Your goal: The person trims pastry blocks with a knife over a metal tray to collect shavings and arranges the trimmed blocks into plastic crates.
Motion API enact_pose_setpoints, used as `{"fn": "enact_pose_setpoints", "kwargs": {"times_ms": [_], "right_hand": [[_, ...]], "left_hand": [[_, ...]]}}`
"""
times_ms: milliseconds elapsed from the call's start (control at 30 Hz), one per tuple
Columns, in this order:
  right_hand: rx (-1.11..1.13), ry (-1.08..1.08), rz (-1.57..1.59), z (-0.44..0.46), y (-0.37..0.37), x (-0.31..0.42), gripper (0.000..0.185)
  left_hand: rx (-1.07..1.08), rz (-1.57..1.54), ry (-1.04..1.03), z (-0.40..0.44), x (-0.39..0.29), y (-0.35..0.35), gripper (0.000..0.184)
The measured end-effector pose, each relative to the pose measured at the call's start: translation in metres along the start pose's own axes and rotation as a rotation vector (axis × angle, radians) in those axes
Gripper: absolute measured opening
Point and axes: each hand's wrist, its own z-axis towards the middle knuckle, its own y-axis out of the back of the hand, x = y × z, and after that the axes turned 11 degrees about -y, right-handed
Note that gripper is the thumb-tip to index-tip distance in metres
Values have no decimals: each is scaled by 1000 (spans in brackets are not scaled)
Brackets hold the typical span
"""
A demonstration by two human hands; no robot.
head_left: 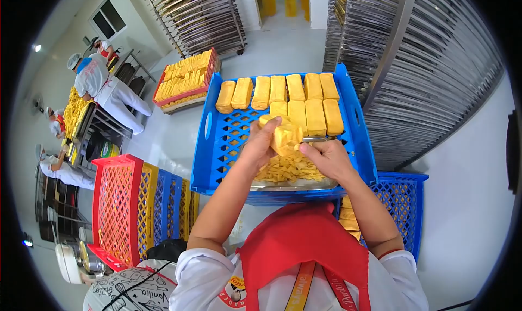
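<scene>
My left hand (261, 143) is closed around a yellow loaf (287, 138), held over a metal tray (293, 186). My right hand (330, 157) is closed with its thumb at the loaf's right edge. What lies inside those fingers is hidden. Yellow trimmings (291, 168) fill the tray under both hands. The tray rests in a blue crate (217, 148) with a lattice floor. Beyond my hands, several yellow loaves (296, 87) stand in two rows at the crate's far side.
Metal racks (429, 66) stand at the right. A red crate of yellow pieces (185, 77) sits on the floor ahead. At left are upright crates (117, 202) and co-workers (103, 82) at tables. Another blue crate (399, 202) is by my right elbow.
</scene>
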Motion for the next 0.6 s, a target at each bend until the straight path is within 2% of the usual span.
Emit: {"fn": "enact_pose_setpoints", "kwargs": {"times_ms": [33, 100, 133, 167, 233, 300, 367, 400, 500, 600], "right_hand": [[4, 3, -1, -2, 3, 2, 68], [-48, 42, -442, -6, 12, 9, 66], [-46, 46, -439, -4, 12, 5, 66], [-30, 47, -415, -1, 13, -3, 63], [-3, 44, -396, 7, 10, -13, 60], [-42, -27, 32, 21, 10, -13, 54], [-46, -57, 0, 27, 12, 3, 52], [-73, -62, 34, 32, 10, 7, 52], [-99, -49, 59, 42, 2, 10, 52], [-34, -52, 73, 46, -3, 3, 53]], "left_hand": [[-4, -1, -2, 0, -1, 6, 70], [33, 165, -215, 0, -2, 21, 83], [87, 173, -263, 2, -2, 27, 93], [83, 173, -266, 3, -1, 30, 93], [252, 310, -467, -2, 0, 29, 92], [254, 288, -403, -7, 4, 26, 87], [352, 284, -381, -7, 8, 22, 84], [366, 306, -414, -8, 11, 19, 79], [383, 319, -414, -12, 12, 15, 79], [394, 293, -409, -13, 8, 14, 78]]}}
